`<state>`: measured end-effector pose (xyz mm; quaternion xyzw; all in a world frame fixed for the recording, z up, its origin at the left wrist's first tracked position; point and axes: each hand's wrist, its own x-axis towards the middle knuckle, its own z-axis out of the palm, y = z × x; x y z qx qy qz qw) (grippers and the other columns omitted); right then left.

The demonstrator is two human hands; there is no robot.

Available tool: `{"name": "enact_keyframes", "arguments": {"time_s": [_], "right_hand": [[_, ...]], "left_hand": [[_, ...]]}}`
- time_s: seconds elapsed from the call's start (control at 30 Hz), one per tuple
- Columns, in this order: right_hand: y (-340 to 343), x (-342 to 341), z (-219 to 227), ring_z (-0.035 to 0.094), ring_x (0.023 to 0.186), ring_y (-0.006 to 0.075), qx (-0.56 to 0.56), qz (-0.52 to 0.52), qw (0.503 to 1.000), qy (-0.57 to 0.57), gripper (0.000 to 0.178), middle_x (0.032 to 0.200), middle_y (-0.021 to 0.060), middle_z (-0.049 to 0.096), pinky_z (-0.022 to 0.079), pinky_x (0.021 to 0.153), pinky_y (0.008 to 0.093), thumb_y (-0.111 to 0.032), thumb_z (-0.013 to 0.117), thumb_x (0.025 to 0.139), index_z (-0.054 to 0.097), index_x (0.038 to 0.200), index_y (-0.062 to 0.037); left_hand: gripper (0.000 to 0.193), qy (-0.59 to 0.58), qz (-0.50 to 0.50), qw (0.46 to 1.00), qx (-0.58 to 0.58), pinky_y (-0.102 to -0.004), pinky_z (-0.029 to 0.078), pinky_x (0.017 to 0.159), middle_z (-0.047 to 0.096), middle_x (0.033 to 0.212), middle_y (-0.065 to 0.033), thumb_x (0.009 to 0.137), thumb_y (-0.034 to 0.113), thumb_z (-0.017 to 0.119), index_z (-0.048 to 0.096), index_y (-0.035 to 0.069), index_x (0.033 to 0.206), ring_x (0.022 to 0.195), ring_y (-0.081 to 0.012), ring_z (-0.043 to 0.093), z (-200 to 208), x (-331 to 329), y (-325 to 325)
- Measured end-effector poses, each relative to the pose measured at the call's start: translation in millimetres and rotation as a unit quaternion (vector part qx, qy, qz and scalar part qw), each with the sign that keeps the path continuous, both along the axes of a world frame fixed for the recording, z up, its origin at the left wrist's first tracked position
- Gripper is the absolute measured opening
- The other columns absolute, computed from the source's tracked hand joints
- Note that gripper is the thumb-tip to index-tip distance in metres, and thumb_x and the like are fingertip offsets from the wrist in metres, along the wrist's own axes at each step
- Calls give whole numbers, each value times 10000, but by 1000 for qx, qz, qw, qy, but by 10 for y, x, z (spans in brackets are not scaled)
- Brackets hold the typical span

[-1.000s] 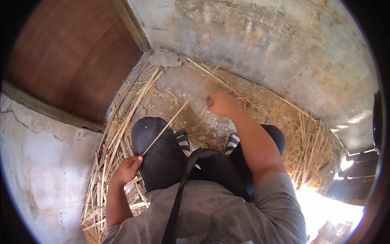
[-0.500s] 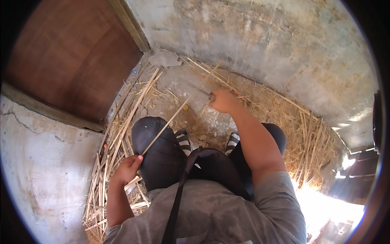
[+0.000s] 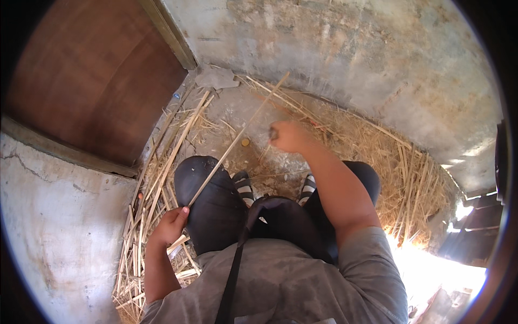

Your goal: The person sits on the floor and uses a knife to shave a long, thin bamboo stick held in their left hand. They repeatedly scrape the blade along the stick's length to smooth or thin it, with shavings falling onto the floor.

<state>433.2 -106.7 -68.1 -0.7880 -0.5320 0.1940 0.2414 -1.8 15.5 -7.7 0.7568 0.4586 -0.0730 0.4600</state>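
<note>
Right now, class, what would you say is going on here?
A person's left hand pinches the near end of a thin stick, which slants over the left knee and away. The right hand is closed to the right of the stick, around a dark-ended object too blurred to identify. Loose strips lie on the left, straw-like litter on the right.

left hand (image 3: pixel 168 225) pinches near end of stick (image 3: pixel 233 146) | stick slants over left knee (image 3: pixel 189 175) | right hand (image 3: pixel 290 136) closed round dark, blurred handle (image 3: pixel 273 133), right of stick | floor (image 3: pixel 229 105): strips (image 3: pixel 189 128) at left, straw (image 3: pixel 372 154) at right | brown panel (image 3: pixel 97 81) upper left
</note>
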Motion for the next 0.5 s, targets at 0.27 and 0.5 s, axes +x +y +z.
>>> {"name": "enact_keyframes", "arguments": {"time_s": [0.27,0.5], "right_hand": [[-15,-126,217,677,1017,428,-27,-4,999,-29,380,1044,223,722,552,876,506,-238,696,806,693,1126,-32],[72,-221,124,676,1020,430,-38,52,998,-17,407,1071,241,710,547,879,497,-264,713,820,690,1154,-33]], "left_hand": [[615,24,-9,1000,-5,-361,443,682,548,698,-68,1065,526,463,611,-23,829,688,-192,495,-86,-24,77],[619,26,-22,999,29,-376,449,688,571,710,-89,1064,523,463,611,-27,820,694,-208,513,19,-11,5]]}}
